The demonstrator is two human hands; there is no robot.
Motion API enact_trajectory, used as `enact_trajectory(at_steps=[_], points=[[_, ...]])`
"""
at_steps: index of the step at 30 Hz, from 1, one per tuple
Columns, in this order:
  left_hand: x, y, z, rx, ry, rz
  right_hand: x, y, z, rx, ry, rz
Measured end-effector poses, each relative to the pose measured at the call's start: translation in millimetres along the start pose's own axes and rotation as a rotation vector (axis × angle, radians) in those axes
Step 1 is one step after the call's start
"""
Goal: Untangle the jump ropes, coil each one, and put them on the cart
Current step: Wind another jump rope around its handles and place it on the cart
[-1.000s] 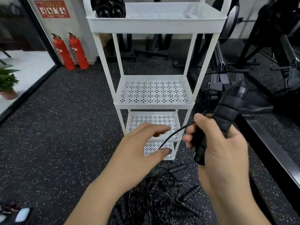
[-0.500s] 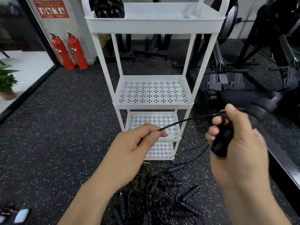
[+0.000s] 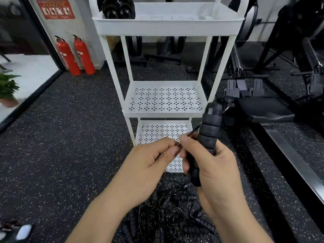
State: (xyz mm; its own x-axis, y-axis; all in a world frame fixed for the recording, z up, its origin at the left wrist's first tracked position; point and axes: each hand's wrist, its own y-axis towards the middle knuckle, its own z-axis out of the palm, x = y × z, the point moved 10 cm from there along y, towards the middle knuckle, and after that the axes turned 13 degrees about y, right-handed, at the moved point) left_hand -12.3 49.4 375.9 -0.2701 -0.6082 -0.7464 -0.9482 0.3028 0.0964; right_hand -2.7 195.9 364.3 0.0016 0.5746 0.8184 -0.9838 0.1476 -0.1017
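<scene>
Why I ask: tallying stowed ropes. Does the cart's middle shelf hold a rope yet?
No, the middle shelf shows only its bare perforated white surface; the one black bundle on the cart sits in the top tray.

The tangled rope pile runs past the bottom edge.

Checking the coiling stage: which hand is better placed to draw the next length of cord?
Left. The left hand pinches the cord right beside the handle, while the right hand is wrapped around that handle.
</scene>
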Motion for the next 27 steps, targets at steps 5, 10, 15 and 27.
enact_trajectory(at_steps=[5,10,15,27], points=[[-0.1,0.7,12.9,0.067,-0.101,-0.015,16.4,0.2,-7.2,-0.047,-0.073,-0.129],[11.1,2.0,15.5,0.115,-0.160,-0.097,57.3,8.7,-32.6,-0.122,0.086,-0.241],[19.4,2.5,5.2,0.088,-0.099,-0.112,69.1,16.4,-52.2,-0.160,0.221,-0.219],[-6.1,0.7,-10.4,-0.040,-0.071,-0.018,-6.3,5.5,-8.9,0.042,-0.160,0.069]])
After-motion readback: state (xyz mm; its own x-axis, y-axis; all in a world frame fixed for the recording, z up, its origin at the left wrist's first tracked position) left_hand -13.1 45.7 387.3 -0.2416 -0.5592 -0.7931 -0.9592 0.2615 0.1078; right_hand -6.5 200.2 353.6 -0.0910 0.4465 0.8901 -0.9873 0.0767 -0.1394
